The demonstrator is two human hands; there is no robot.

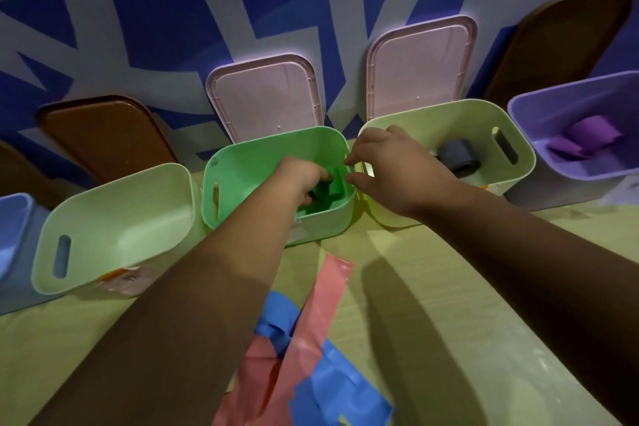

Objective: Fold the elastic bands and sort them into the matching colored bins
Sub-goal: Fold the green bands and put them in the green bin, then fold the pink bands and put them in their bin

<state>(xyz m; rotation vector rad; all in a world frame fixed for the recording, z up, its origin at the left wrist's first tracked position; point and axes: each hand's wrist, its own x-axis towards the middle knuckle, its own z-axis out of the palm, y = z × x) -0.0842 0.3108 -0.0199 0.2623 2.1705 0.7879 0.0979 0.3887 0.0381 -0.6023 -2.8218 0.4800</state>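
Pink band and blue band, both thin, flat and matte, lie crumpled and overlapping at bottom centre of the frame on the pale wood-grain counter. Two bare forearms reach up-frame over them. Left grip is down inside the green bin, a smooth plastic tub with rounded corners and a slot handle at centre frame; its fingers are curled around the folded green band, which sits low against the bin's right-hand wall. Right grip hovers at that bin's right rim, thumb and forefinger parted and hooked, holding nothing that shows: released. Pale green bin, left of centre, shows only its smooth inside. Yellow-green bin, right of centre, holds a rolled grey band. Purple bin, at the right edge, holds folded purple bands. Blue bin is cut off at the left edge. Pink lids and brown lids, flat with rounded corners, lean on the blue-and-grey wall.
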